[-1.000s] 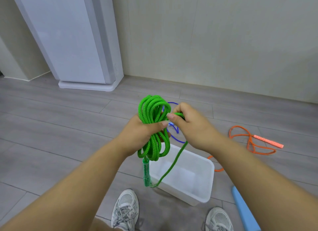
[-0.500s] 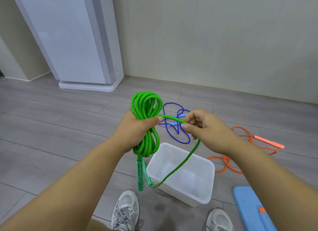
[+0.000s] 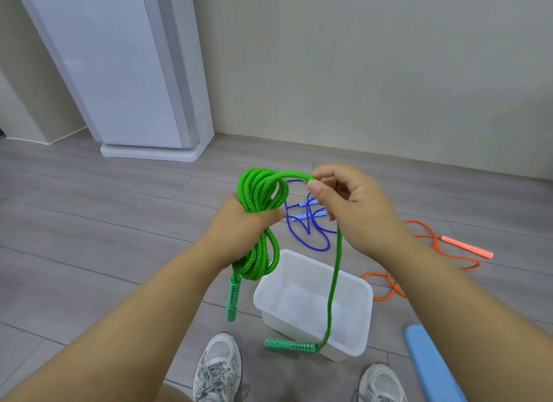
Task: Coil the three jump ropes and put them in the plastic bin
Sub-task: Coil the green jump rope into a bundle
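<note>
My left hand [image 3: 239, 225] grips a bundle of loops of the green jump rope [image 3: 260, 192] above the floor. One green handle hangs below the bundle; the other handle [image 3: 291, 345] dangles by the near rim of the bin. My right hand [image 3: 353, 204] pinches the free strand of the green rope just right of the coil. The white plastic bin [image 3: 363, 317] stands on the floor beneath my hands, with nothing in it. Behind my hands the blue jump rope [image 3: 311, 225] lies loose on the floor. An orange jump rope [image 3: 449, 249] lies loose to the right.
My two grey shoes [image 3: 217, 368] stand just in front of the bin. A light blue flat object [image 3: 431, 368] lies at the lower right. A tall white appliance [image 3: 119, 72] stands against the wall at the back left.
My right hand has risen and drawn the free strand up over the coil. The lower green handle has lifted and swung toward the bin's near rim. The left hand kept hold of the coil.
</note>
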Action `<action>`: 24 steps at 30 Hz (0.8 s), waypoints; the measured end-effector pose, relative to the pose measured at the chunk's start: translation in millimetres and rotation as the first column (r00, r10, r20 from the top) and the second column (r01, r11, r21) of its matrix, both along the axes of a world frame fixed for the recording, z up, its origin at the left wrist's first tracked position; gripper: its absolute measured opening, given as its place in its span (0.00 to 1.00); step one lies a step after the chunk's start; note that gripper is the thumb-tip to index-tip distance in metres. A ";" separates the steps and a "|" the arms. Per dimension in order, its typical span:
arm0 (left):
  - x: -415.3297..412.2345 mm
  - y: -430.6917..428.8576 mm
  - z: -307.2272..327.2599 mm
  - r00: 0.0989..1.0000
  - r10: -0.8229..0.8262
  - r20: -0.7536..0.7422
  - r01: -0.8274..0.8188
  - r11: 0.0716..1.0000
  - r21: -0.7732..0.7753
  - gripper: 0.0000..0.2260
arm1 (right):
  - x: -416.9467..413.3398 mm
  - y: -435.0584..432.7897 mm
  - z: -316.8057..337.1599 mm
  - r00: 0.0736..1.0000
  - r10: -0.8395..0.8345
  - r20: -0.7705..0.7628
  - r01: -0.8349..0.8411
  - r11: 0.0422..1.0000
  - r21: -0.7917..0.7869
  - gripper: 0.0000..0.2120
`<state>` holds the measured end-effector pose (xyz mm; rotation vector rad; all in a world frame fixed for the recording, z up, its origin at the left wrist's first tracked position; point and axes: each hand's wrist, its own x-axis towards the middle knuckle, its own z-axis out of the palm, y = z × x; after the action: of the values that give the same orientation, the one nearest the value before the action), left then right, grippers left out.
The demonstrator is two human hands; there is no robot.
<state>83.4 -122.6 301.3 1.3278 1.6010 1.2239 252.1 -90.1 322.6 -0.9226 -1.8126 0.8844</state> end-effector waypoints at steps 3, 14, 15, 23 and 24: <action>2.9 -0.1 3.6 0.984 -0.007 0.180 0.009 1.000 -0.008 0.08 | -7.1 2.9 2.6 0.999 -0.044 -0.025 0.044 0.999 -0.007 0.09; -14.6 1.7 7.9 0.812 0.031 0.583 0.008 0.998 -0.064 0.11 | 10.7 12.3 -24.3 0.990 0.029 0.136 -0.001 0.979 -0.202 0.08; -15.8 2.2 8.9 0.805 0.043 0.591 -0.010 0.998 -0.059 0.10 | 13.2 11.8 -27.9 0.982 0.053 0.184 -0.012 0.976 -0.218 0.07; -14.0 4.2 3.8 0.871 0.130 0.473 -0.138 0.990 -0.019 0.09 | 9.0 4.6 -26.0 0.998 -0.065 0.024 0.068 0.986 -0.151 0.08; -10.7 3.6 3.8 0.883 0.115 0.455 -0.127 0.992 -0.003 0.09 | 3.7 2.5 -24.8 0.997 -0.051 0.056 0.058 0.991 -0.124 0.07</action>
<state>72.7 -119.0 305.1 0.8743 1.3428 1.5063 255.8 -87.5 297.8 -1.0790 -1.7837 0.9560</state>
